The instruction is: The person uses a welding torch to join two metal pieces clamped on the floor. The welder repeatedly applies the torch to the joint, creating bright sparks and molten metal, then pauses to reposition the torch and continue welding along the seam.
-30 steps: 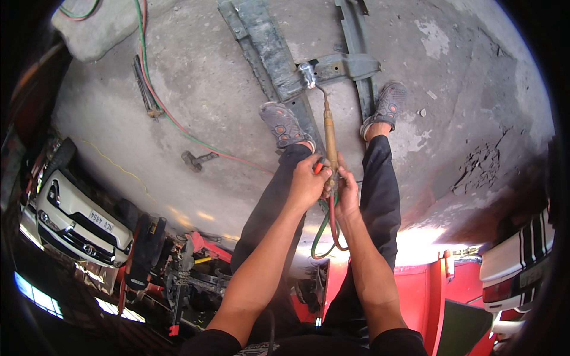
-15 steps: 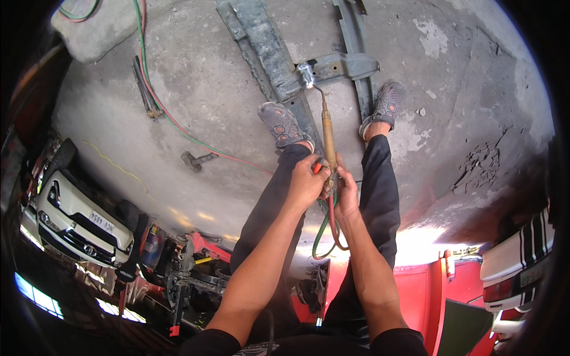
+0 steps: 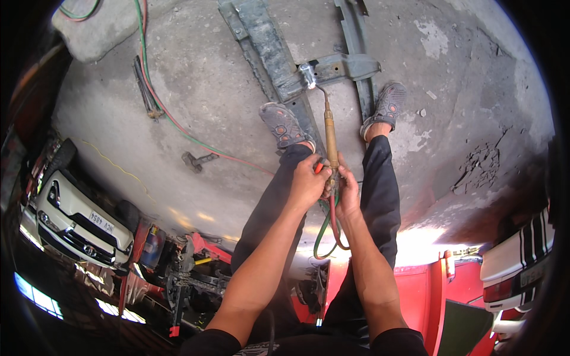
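Note:
A brass gas torch (image 3: pixel 331 136) points away from me, its thin bent tip ending beside a bright, shiny patch (image 3: pixel 307 76) on a grey metal frame (image 3: pixel 267 50). My right hand (image 3: pixel 348 188) holds the torch's valve end from the right. On the other side, my left hand (image 3: pixel 309 181) is closed with a small orange-red object (image 3: pixel 319 168) between its fingers, its fingertips against the valves. What that object is does not show clearly. A red hose (image 3: pixel 333 213) and a green hose (image 3: pixel 322 232) loop down from the torch between my forearms.
My clog-shod feet stand on either side of the frame's near end. On the concrete at left lie a hammer (image 3: pixel 199 161), a dark long-handled tool (image 3: pixel 142 89) and the trailing hoses (image 3: pixel 178 124). A white car (image 3: pixel 83 222) and machine parts (image 3: pixel 190 273) are at lower left, another car (image 3: pixel 516 261) at lower right.
Almost nothing differs. The torch and the frame appear shifted very slightly to the right in the picture; both hands keep their hold.

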The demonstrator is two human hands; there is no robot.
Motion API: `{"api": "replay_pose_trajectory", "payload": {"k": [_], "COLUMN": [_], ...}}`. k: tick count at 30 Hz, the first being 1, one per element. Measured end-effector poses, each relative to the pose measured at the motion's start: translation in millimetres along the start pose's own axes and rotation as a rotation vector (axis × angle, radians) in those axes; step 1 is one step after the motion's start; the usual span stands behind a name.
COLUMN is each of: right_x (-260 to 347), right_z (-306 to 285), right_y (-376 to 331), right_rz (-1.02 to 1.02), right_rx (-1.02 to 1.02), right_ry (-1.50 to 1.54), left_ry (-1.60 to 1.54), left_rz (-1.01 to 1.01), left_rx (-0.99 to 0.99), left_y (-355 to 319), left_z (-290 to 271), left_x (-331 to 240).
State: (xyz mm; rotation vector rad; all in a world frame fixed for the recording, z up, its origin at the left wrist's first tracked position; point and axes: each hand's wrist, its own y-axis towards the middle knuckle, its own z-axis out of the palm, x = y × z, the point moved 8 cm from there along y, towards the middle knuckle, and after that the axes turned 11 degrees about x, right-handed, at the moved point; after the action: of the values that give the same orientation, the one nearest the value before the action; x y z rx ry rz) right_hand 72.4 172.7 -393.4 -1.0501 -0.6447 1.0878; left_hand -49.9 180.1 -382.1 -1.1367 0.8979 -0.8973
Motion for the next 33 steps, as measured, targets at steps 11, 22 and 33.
{"api": "replay_pose_trajectory", "payload": {"k": [11,22,33], "right_x": [-1.7,3.3,9.7], "right_z": [4.1,5.6,2.9], "right_y": [-0.6,-4.3,-4.3], "right_rz": [-0.006,-0.031,-0.033], "right_rx": [0.011,-0.014,-0.082], "right_ry": [-0.022,-0.069,-0.137], "left_ry": [0.072,0.093,0.338], "left_rz": [-0.008,-0.019,0.103], "left_rx": [-0.023,-0.023,-0.117], "left_y": [-1.3,-4.9,1.1], "left_z": [-5.9,-4.3,-5.7], "left_x": [-3.9,-8.5,1.4]}}
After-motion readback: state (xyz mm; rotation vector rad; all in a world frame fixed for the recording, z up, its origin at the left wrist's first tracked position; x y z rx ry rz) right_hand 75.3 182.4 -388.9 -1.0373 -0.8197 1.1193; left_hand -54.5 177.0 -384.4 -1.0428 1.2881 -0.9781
